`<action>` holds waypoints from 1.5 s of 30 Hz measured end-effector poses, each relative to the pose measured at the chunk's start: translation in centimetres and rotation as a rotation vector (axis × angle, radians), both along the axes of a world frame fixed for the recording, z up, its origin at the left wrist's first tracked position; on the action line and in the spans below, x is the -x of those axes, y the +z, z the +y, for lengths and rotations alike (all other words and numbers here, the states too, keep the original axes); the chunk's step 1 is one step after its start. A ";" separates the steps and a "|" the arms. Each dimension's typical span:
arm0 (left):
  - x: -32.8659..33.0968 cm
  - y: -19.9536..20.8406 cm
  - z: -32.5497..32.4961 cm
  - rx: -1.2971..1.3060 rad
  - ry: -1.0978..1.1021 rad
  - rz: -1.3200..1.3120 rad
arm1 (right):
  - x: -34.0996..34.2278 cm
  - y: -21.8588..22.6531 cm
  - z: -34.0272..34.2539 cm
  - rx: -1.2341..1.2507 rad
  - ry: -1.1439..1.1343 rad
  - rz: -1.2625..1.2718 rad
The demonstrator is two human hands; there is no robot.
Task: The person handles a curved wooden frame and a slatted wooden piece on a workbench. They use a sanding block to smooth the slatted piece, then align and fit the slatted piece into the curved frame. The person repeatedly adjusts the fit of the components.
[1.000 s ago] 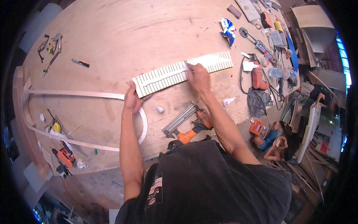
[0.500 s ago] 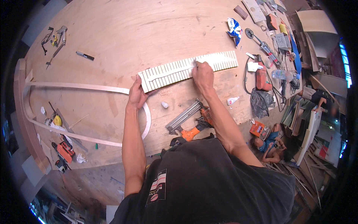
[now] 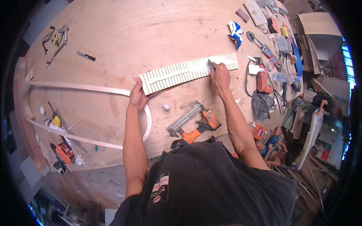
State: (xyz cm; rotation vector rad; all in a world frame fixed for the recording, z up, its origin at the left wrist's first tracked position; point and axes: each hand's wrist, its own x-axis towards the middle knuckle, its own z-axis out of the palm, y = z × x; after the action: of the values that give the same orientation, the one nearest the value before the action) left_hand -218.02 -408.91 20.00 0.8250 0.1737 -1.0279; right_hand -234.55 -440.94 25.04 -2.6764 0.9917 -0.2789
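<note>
A long pale wooden strip (image 3: 179, 81) cut with many close crosswise grooves lies at a slant before me. A band of white glue-like paste (image 3: 162, 78) runs along its middle and widens toward the right. My left hand (image 3: 139, 98) is closed around the strip's left end. Over its right part, my right hand (image 3: 221, 77) pinches a small dark flat blade (image 3: 210, 63), whose tip rests at the paste. Most of this blade is hidden by the fingers. Close to my left hand, the rounded end of a bent wooden loop (image 3: 148, 122) lies on the workbench (image 3: 124, 34).
An orange nail gun (image 3: 192, 130) and a small white piece (image 3: 166, 107) lie nearer my body. A red power tool (image 3: 264, 83), plastic bottle (image 3: 284, 78), black bag (image 3: 263, 105) and caulking gun (image 3: 269, 53) crowd the right. A marker (image 3: 86, 56) lies at left. Another person (image 3: 277, 150) sits beyond the bench.
My right hand has moved to the right along the strip with the blade. The smeared paste now shows where that hand was. My left hand keeps its hold on the left end.
</note>
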 end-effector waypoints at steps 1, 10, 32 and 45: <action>-0.1 -0.2 0.0 -0.009 -0.003 -0.010 | 0.1 -0.2 0.3 0.005 0.020 0.022; -0.2 0.3 0.0 -0.020 -0.022 -0.036 | 0.3 -0.1 8.6 -0.159 0.185 -0.024; -0.2 -0.1 0.1 -0.073 -0.037 -0.027 | 4.5 -0.2 -4.8 0.064 -0.051 -0.094; -0.2 -0.7 0.4 -0.047 -0.037 -0.016 | 5.7 -2.5 -0.3 0.073 0.169 0.057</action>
State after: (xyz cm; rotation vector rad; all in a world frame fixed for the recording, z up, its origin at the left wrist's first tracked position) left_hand -217.83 -408.56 19.28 0.8819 0.1701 -1.0548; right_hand -240.28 -441.20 22.54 -2.8276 0.7777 -0.2079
